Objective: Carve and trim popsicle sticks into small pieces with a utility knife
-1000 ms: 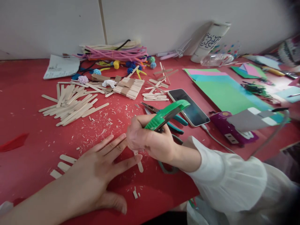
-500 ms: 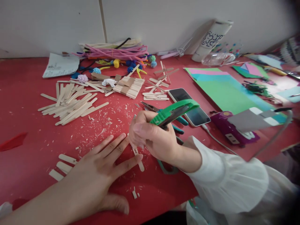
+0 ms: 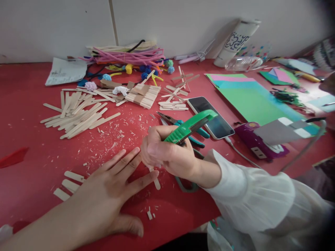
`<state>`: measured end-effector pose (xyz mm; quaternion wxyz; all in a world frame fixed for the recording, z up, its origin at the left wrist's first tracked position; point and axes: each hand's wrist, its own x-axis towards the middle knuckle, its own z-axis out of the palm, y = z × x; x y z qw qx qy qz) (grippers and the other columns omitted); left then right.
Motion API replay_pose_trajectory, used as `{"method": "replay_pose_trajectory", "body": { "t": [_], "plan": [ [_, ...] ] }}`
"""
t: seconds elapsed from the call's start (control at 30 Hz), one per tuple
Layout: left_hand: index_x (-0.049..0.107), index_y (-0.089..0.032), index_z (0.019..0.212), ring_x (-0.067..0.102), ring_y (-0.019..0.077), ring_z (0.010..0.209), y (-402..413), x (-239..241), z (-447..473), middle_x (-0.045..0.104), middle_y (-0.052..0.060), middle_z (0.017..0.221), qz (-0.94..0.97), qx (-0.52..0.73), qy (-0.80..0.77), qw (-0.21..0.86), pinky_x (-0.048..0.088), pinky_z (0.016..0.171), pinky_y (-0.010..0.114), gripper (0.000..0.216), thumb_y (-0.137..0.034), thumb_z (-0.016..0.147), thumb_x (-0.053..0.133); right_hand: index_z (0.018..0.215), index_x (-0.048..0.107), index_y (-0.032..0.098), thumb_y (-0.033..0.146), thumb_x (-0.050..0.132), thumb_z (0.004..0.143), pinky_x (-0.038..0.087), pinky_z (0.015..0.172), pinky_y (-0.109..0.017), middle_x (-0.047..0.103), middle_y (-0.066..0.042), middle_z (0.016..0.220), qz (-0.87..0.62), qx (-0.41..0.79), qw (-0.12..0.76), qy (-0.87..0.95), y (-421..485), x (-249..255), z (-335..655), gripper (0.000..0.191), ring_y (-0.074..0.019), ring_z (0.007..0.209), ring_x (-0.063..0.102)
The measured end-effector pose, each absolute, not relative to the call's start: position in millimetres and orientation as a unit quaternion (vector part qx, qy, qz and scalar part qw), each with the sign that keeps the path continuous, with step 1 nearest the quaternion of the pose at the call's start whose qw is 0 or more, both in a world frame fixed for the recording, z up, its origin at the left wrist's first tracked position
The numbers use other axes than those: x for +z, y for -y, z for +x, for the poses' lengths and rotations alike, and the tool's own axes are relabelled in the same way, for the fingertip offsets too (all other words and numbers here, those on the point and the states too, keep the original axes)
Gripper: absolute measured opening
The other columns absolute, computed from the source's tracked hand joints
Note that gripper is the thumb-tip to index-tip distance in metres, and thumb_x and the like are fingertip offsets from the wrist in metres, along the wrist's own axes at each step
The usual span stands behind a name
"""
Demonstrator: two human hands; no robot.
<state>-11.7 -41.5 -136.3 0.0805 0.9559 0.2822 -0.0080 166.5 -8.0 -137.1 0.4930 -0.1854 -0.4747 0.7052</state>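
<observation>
A green utility knife (image 3: 190,129) is gripped in my right hand (image 3: 170,153), its handle slanting up to the right; the blade end is hidden behind my fingers. Under that hand lies a wooden craft stick (image 3: 156,181), mostly covered, with its rounded near end showing. My left hand (image 3: 117,181) rests flat on the red table with fingers spread, the index fingertip pressing on the stick. Short cut stick pieces (image 3: 69,185) lie beside my left wrist. Wood shavings (image 3: 115,134) are scattered beyond my fingers.
Loose craft sticks (image 3: 78,115) and a bundled stack (image 3: 143,94) lie farther back. Pliers (image 3: 180,122), a phone (image 3: 211,118) and a purple power strip (image 3: 259,141) are to the right. Pipe cleaners (image 3: 128,55) line the wall; coloured paper (image 3: 251,94) sits at the back right.
The knife and my right hand have shifted slightly left and the knife's handle tilts a little differently. My left hand stays in place on the stick.
</observation>
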Motion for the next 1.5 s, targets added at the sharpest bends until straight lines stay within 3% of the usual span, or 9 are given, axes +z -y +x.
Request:
{"method": "replay_pose_trajectory", "body": {
  "t": [0.37,0.57,0.83,1.03,1.3,1.5],
  "plan": [
    [0.049,-0.032,0.130,0.044,0.0349,0.124,41,-135,-11,0.054,0.011,0.130,0.953,-0.001,-0.285,0.099,0.035,0.101,0.054,0.082,-0.080,0.063,0.049,0.050,0.051,0.019,0.027,0.069,0.069,0.032,0.040,-0.023,0.045,0.007,0.040,-0.163,0.741,0.481,0.439,5,-135,166,0.027,-0.0070,0.036,0.038],
    [0.048,-0.029,0.131,0.043,0.0382,0.124,42,-133,-12,0.049,0.016,0.134,0.957,-0.002,-0.278,0.086,0.039,0.096,0.056,0.080,-0.076,0.067,0.049,0.053,0.051,0.018,0.025,0.066,0.073,0.033,0.041,-0.023,0.045,0.007,0.045,-0.148,0.722,0.468,0.488,4,-137,169,0.025,-0.0067,0.040,0.039],
    [0.047,-0.031,0.132,0.042,0.0340,0.126,42,-134,-12,0.048,0.013,0.136,0.955,0.005,-0.282,0.089,0.034,0.102,0.054,0.080,-0.075,0.066,0.053,0.051,0.046,0.019,0.018,0.058,0.068,0.033,0.039,-0.022,0.042,0.008,0.043,-0.206,0.710,0.441,0.510,5,-132,167,0.021,-0.0066,0.038,0.037],
    [0.049,-0.030,0.130,0.052,0.0360,0.116,42,-137,-14,0.058,0.015,0.124,0.961,0.004,-0.272,0.052,0.042,0.094,0.056,0.081,-0.079,0.066,0.046,0.050,0.046,0.018,0.010,0.054,0.070,0.031,0.039,-0.021,0.043,0.008,0.043,-0.187,0.717,0.466,0.485,6,-130,162,0.023,-0.0054,0.038,0.038],
    [0.044,-0.031,0.134,0.046,0.0362,0.123,45,-141,-16,0.052,0.016,0.131,0.960,0.008,-0.278,0.040,0.041,0.096,0.054,0.086,-0.083,0.065,0.040,0.048,0.042,0.020,0.014,0.051,0.071,0.030,0.041,-0.023,0.041,0.008,0.041,-0.269,0.671,0.519,0.456,11,-129,159,0.026,-0.0063,0.038,0.036],
    [0.042,-0.032,0.135,0.045,0.0353,0.124,45,-144,-16,0.052,0.015,0.132,0.959,0.022,-0.278,0.040,0.041,0.097,0.053,0.086,-0.082,0.064,0.044,0.049,0.043,0.020,0.018,0.054,0.070,0.031,0.043,-0.025,0.043,0.007,0.044,-0.289,0.661,0.508,0.471,16,-125,159,0.024,-0.0080,0.041,0.039]
  ]
}}
